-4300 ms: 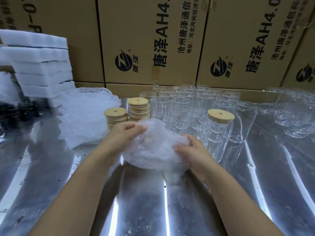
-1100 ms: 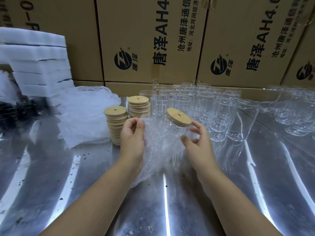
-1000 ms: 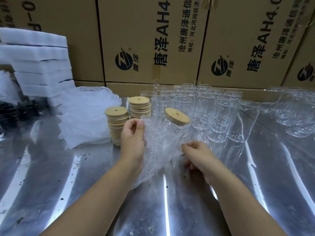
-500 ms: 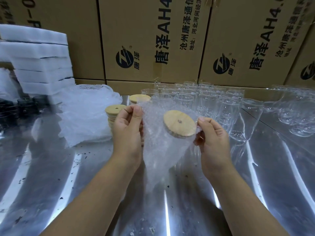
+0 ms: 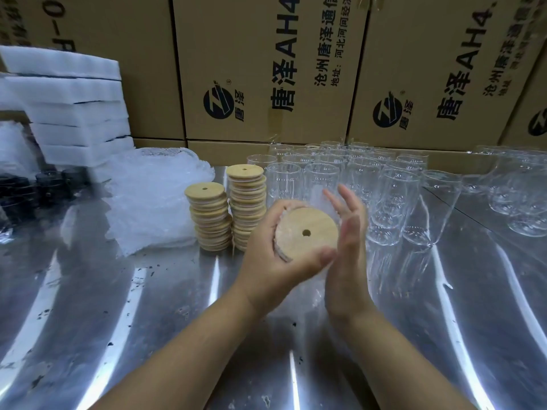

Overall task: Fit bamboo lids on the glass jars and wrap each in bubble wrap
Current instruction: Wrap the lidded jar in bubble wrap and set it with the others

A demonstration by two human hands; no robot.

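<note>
My left hand (image 5: 268,255) grips a lidded glass jar, tipped so its round bamboo lid (image 5: 307,233) with a centre hole faces me. Bubble wrap (image 5: 318,196) lies around the jar, mostly hidden by both hands. My right hand (image 5: 347,250) is flat with straight fingers, pressing against the jar's right side. Two stacks of bamboo lids (image 5: 211,220) (image 5: 247,202) stand just left of my hands. Several bare glass jars (image 5: 387,196) stand in rows behind.
A heap of bubble wrap sheets (image 5: 151,196) lies left of the lid stacks, under stacked white foam blocks (image 5: 77,113). Dark jars (image 5: 38,187) sit far left. More glasses (image 5: 521,193) stand at the right. Cardboard boxes (image 5: 266,69) wall the back of the shiny metal table (image 5: 148,321).
The jar has tipped further toward me, lid now facing the camera. My left hand moved from pinching the wrap's edge to gripping round the jar; my right hand went flat against its side.
</note>
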